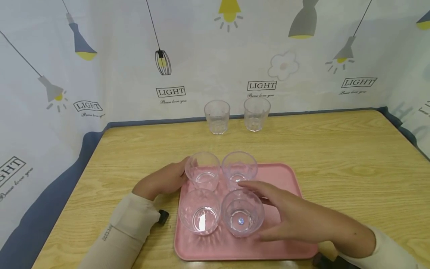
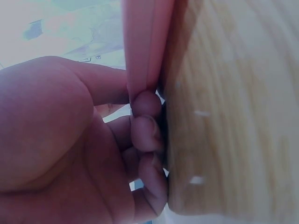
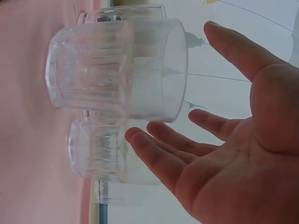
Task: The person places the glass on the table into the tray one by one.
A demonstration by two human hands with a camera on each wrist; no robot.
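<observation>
A pink tray lies on the wooden table, with several clear plastic cups standing on it in two rows. My left hand grips the tray's left edge; in the left wrist view its fingertips curl at the rim, the thumb on the other side. My right hand is beside the near right cup, thumb and fingers spread. In the right wrist view there is a gap between that palm and the nearest cup. Also on the tray are the near left cup, far left cup and far right cup.
Two more clear cups, one on the left and one on the right, stand upright at the table's back edge. Behind them hangs a white cloth printed with lamps. Bare wooden tabletop extends right of the tray.
</observation>
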